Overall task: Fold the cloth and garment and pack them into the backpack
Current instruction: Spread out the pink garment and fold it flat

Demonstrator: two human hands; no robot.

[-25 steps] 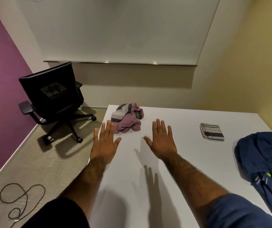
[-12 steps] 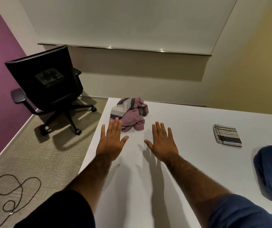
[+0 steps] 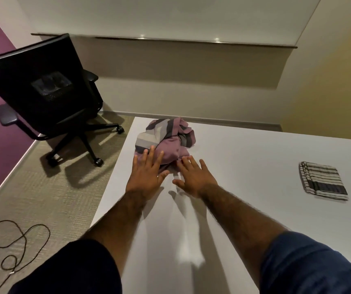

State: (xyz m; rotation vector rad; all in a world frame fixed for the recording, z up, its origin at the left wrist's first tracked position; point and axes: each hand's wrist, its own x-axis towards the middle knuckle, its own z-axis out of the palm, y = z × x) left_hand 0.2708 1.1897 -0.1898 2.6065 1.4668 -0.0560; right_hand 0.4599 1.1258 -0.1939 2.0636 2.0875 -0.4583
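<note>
Garment (image 3: pixel 166 139) crumpled at far left corner of surface (image 3: pixel 244 166), straight ahead of both arms. Left grip (image 3: pixel 147 172) nearer, fingertips at its near edge; right grip (image 3: pixel 193 179) just beside its hem. Both released, fingers flat, holding nothing. Folded cloth (image 3: pixel 322 181) well apart, rightward.

Garment (image 3: pixel 171 143) is seen in mauve with grey and dark stripes, cloth (image 3: pixel 324 181) in white with black stripes, worktop (image 3: pixel 244 166) white, chair (image 3: pixel 41 88) black.
</note>
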